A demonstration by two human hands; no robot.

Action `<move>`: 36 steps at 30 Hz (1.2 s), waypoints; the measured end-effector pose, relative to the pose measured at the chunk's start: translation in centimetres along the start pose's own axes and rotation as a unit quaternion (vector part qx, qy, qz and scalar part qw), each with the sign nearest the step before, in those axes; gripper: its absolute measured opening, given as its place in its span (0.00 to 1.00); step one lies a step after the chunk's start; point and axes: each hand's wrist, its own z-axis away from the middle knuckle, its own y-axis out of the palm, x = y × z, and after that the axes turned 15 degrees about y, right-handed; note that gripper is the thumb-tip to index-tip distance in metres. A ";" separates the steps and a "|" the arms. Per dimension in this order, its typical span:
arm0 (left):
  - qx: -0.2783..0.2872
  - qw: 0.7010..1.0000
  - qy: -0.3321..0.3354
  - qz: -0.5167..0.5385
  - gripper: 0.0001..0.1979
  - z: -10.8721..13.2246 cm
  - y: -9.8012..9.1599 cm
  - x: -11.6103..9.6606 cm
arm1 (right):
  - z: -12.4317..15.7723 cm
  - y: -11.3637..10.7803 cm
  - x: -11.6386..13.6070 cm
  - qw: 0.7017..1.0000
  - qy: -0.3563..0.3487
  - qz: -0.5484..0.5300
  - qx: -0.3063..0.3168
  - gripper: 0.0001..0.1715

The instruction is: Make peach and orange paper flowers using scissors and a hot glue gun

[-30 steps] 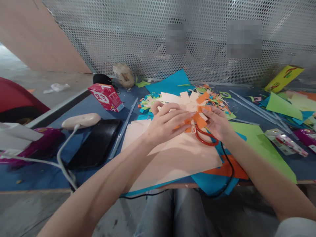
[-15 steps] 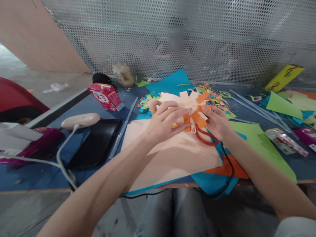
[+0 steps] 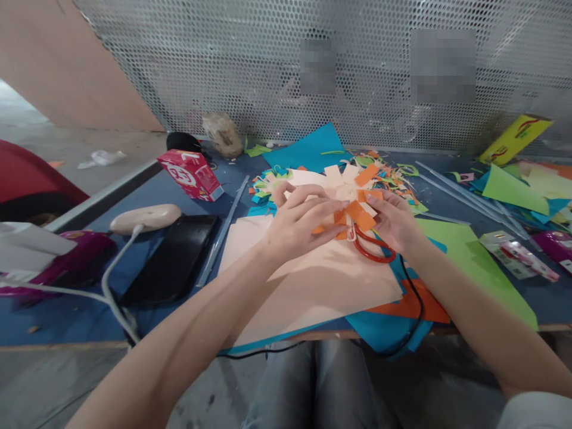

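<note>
Both hands meet over a paper flower (image 3: 361,215) made of orange and cream strips. My left hand (image 3: 301,217) is closed, thumb and fingertips pinching an orange paper strip at the flower's left side. At the right side, my right hand (image 3: 393,217) pinches the flower between thumb and fingers; its exact grip is partly hidden. Just below lie scissors with red-orange handles (image 3: 376,255), blades out of sight. Cream paper sheets (image 3: 286,292) spread underneath. Behind the hands are loose cream strips (image 3: 333,174) and a heap of coloured paper scraps (image 3: 393,182).
To the left are a black phone (image 3: 172,259), a white device with a cable (image 3: 146,218) and a red box (image 3: 190,173). Green paper (image 3: 473,262), clear glue sticks (image 3: 469,193) and a yellow box (image 3: 513,140) lie right. A perforated metal panel (image 3: 250,65) stands behind.
My left fingers have shifted slightly on the orange strip, and a bit of orange now shows below them. My right hand and the flower have barely moved.
</note>
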 end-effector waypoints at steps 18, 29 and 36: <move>0.030 0.999 0.015 0.043 0.24 0.0 -0.6 0.0 | 0.0 -0.2 0.3 0.996 0.061 -0.066 0.007 0.09; -0.036 0.998 -0.042 0.030 0.10 0.0 -0.8 0.3 | 0.0 -0.4 0.0 0.992 0.107 -0.034 0.062 0.11; -0.247 0.920 -0.251 0.174 0.18 -0.2 0.4 1.2 | 0.1 -0.9 0.0 0.982 -0.117 0.145 0.014 0.23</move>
